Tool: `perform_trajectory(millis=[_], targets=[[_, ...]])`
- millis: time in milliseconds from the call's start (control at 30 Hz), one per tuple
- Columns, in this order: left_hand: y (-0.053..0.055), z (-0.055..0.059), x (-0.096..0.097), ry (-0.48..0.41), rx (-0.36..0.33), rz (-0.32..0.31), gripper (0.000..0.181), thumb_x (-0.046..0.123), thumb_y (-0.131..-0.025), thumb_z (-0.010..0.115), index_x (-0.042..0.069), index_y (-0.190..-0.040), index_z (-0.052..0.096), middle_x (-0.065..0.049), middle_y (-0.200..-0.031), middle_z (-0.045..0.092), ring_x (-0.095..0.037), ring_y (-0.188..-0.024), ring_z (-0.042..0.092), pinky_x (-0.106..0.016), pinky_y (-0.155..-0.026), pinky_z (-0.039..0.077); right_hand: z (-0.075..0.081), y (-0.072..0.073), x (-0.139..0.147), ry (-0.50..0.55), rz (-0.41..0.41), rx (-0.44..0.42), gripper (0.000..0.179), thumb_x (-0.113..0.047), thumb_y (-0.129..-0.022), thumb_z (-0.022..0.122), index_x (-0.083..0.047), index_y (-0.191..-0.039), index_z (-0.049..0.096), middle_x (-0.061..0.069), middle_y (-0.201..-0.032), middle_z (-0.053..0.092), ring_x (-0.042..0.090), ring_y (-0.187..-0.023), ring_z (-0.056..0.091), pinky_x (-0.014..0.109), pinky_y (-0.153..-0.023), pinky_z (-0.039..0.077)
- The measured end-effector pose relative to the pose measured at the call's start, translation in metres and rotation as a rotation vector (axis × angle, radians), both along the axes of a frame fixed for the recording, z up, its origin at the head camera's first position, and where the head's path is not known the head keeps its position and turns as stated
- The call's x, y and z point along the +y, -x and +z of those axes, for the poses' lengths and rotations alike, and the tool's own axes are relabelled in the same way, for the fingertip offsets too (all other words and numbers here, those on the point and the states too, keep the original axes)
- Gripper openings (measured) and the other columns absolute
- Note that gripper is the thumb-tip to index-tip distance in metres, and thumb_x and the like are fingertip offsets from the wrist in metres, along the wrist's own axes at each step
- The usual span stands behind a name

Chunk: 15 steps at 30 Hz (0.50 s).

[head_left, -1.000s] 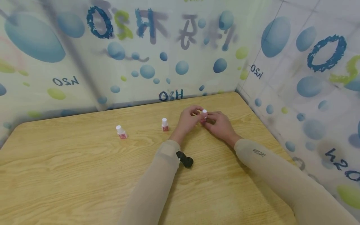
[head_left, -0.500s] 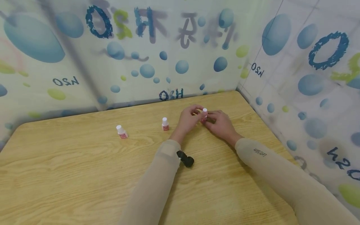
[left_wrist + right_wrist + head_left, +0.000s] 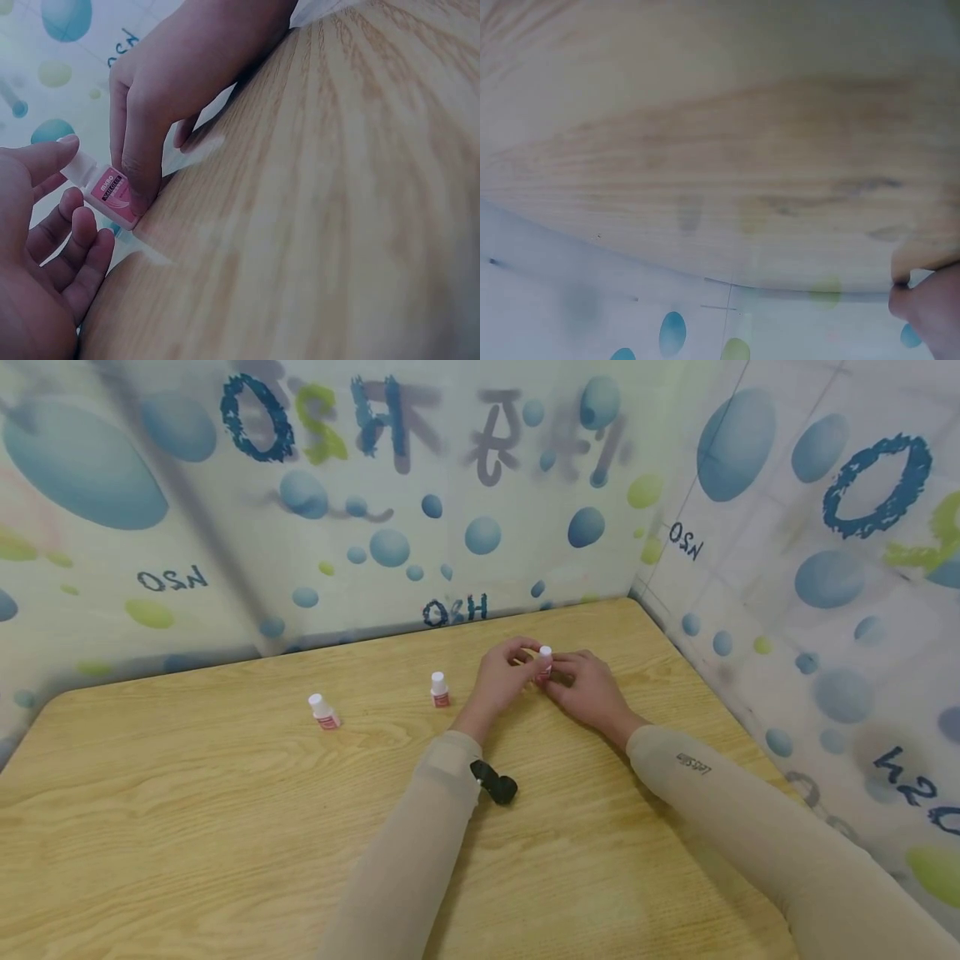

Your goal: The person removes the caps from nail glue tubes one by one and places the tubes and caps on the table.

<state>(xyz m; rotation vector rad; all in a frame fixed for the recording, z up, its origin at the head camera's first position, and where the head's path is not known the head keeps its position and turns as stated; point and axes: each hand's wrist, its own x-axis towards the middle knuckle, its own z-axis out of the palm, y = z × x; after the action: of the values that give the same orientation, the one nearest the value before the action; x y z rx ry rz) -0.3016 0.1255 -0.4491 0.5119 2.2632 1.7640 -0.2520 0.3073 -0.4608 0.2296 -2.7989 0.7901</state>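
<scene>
A small white glue bottle (image 3: 545, 653) with a pink label stands upright near the table's far right, between both hands. My left hand (image 3: 501, 678) pinches it at the white cap (image 3: 77, 168) with thumb and forefinger; the other fingers curl loosely beside it. From the other side, my right hand (image 3: 590, 692) grips the lower body of the bottle, its fingertips over the pink label (image 3: 112, 196) close to the tabletop. In the right wrist view only a bit of fingers (image 3: 930, 304) shows at the lower right corner, and the bottle is hidden.
Two similar bottles stand upright on the wooden table (image 3: 225, 827): one bottle (image 3: 440, 692) just left of my left hand, another bottle (image 3: 324, 713) farther left. A black strap piece (image 3: 495, 783) sticks out from my left cuff. Patterned walls (image 3: 480, 485) border the back and right.
Both hands keep their hold on the bottle, and the other two bottles stay where they were. Only the head view shifts slightly.
</scene>
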Motion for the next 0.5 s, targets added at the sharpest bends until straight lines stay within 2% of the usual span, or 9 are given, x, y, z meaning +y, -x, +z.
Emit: perform_trajectory(millis=[300,500], targets=[[0.0010,0.0016,-0.0002,-0.018,0.003,0.002,0.025,0.034,-0.100,0.076,0.019,-0.119,0.073,-0.008,-0.107,0.071,-0.018,-0.084,0.061,-0.028,-0.064,0.051,0.0050,-0.0014,-0.0022,-0.002,-0.003,-0.012,0.039,-0.029,-0.100,0.073,-0.012,-0.136,0.074,0.010,-0.144,0.070,0.034,-0.135,0.059,0.058,-0.119,0.042],[-0.0005,0.0026,-0.0002,-0.008,0.023,-0.019,0.026,0.033,-0.101,0.075,0.019,-0.124,0.072,-0.009,-0.108,0.070,-0.018,-0.085,0.061,-0.027,-0.063,0.052,0.0048,-0.0026,-0.0023,0.007,-0.012,-0.026,0.040,-0.030,-0.101,0.073,-0.012,-0.137,0.073,0.011,-0.145,0.069,0.033,-0.137,0.058,0.059,-0.120,0.041]])
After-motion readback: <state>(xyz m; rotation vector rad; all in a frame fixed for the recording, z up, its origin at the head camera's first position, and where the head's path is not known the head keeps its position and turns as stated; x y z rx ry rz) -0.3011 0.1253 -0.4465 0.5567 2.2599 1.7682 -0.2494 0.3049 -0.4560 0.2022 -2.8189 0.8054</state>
